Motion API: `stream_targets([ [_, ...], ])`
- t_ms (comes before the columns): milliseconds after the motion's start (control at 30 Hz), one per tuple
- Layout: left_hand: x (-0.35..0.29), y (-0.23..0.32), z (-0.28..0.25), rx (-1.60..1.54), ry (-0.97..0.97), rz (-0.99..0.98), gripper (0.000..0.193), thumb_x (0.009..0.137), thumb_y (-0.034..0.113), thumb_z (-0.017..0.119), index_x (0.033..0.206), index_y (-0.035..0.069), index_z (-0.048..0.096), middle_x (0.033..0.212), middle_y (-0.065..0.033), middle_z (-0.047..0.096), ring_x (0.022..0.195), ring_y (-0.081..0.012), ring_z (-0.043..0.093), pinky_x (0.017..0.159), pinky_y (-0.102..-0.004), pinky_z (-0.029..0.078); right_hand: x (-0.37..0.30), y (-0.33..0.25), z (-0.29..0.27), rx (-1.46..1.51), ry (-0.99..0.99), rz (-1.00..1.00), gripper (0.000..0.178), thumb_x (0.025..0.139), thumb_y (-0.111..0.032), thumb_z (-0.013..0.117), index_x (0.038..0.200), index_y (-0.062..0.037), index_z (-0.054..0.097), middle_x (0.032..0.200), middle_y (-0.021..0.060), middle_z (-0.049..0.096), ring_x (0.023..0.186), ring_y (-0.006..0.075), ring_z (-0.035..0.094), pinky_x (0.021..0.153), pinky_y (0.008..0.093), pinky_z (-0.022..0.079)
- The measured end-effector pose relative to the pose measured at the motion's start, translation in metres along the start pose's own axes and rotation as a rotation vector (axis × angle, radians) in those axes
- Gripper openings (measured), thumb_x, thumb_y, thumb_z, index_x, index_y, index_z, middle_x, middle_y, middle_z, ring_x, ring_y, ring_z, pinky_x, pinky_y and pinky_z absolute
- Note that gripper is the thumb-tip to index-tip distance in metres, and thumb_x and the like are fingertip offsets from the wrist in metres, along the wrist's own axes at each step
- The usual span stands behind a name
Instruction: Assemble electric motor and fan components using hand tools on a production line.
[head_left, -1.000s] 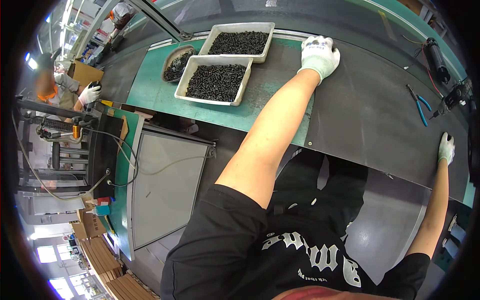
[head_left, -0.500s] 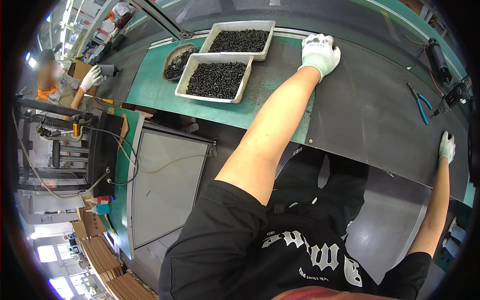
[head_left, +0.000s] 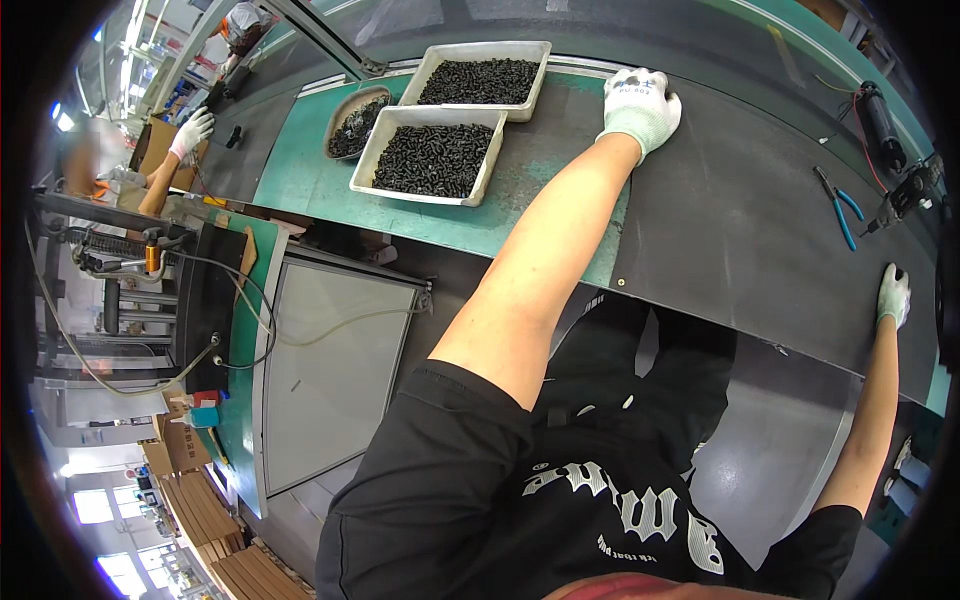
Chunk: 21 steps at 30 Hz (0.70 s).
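Here, left hand (head_left: 641,108): gloved, fingers curled down by the dark worktop's (head_left: 740,240) far side; cannot tell whether it grips anything;
Right hand (head_left: 894,295): gloved, fingers partly curled; cannot tell if anything is held;
Pale trays (head_left: 415,198): two, filled with small black parts (head_left: 430,160), left of the left hand;
Pliers (head_left: 834,196): blue-handled, lying near the right hand, apart from it

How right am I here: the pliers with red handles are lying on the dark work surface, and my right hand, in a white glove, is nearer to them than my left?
One thing is off: the pliers have blue handles, not red, as the head view shows. They do lie on the dark work surface, with your white-gloved right hand nearer than your left.
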<state>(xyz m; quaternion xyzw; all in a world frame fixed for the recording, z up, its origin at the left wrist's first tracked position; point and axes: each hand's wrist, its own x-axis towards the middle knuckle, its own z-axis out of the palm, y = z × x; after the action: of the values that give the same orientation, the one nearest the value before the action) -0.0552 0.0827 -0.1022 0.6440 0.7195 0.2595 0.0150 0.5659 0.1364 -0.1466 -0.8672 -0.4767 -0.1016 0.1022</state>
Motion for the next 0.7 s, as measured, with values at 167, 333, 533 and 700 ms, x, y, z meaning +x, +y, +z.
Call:
stream_targets([
  [167, 0.001, -0.002, 0.004, 0.028, 0.025, 0.007, 0.032, 0.088, 0.034, 0.056, 0.101, 0.011, 0.074, 0.105, -0.0138, 0.071, 0.108, -0.0317, 0.063, 0.096, -0.0432, 0.047, -0.001, -0.002, -0.001, 0.006, -0.001, -0.004, 0.076, 0.091, -0.063, 0.04, 0.145, -0.0106, 0.047, 0.139, 0.0229, 0.055, 0.128, 0.0412, 0.052, 0.107, 0.0487, 0.04],
  [333, 0.0, 0.001, 0.0, 0.001, 0.0, -0.004, 0.034, 0.089, 0.034, 0.056, 0.102, 0.007, 0.073, 0.107, -0.016, 0.07, 0.11, -0.0329, 0.061, 0.099, -0.0431, 0.045, 0.0, 0.001, 0.002, 0.003, 0.007, -0.001, 0.077, 0.091, -0.064, 0.039, 0.145, -0.0092, 0.047, 0.139, 0.0229, 0.055, 0.127, 0.0421, 0.052, 0.107, 0.0493, 0.04],
  [533, 0.001, 0.003, -0.002, -0.016, -0.026, -0.014, 0.035, 0.09, 0.034, 0.055, 0.103, 0.006, 0.072, 0.108, -0.0169, 0.069, 0.111, -0.0331, 0.061, 0.1, -0.0429, 0.045, 0.007, 0.009, 0.006, 0.003, 0.027, -0.023, 0.078, 0.091, -0.064, 0.039, 0.145, -0.0085, 0.046, 0.139, 0.0228, 0.055, 0.127, 0.0427, 0.052, 0.107, 0.0496, 0.04],
  [700, 0.001, -0.001, 0.0, 0.005, -0.001, -0.003, 0.035, 0.09, 0.034, 0.055, 0.103, 0.006, 0.072, 0.108, -0.0165, 0.069, 0.111, -0.0328, 0.061, 0.1, -0.0428, 0.045, -0.001, -0.002, 0.003, 0.003, 0.012, -0.007, 0.077, 0.091, -0.064, 0.039, 0.145, -0.009, 0.046, 0.138, 0.0229, 0.055, 0.127, 0.0423, 0.052, 0.107, 0.0491, 0.04],
])
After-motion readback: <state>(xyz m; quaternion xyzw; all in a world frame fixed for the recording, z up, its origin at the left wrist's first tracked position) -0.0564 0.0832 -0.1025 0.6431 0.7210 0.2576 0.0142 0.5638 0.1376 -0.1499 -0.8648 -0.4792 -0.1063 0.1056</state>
